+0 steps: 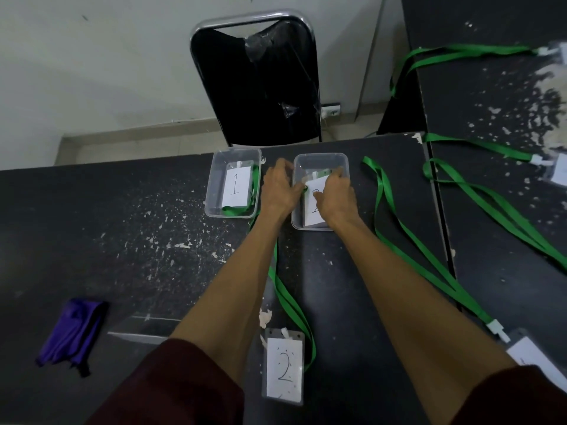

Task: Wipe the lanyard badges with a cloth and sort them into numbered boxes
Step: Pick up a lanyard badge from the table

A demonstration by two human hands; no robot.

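Note:
Two clear plastic boxes stand at the table's far edge. The left box [211, 191] holds a badge marked 1 [235, 187] with its green lanyard. Both my hands are in the right box [319, 159]. My right hand [334, 196] grips a badge marked 2 [316, 207] from above, hiding most of it. At the box's left wall, my left hand [279, 188] pinches that badge's green lanyard with its thumb. A second badge marked 2 [284, 368] lies near me between my forearms, its lanyard [291, 305] trailing under my left arm. The purple cloth [73, 332] lies crumpled at the near left.
More badges on green lanyards lie to the right: one [534, 360] at the near right edge, two others [557, 173] [563, 52] on the adjoining table. A black chair [260, 87] stands behind the boxes. The dark tabletop [122, 225] is flaked with white chips.

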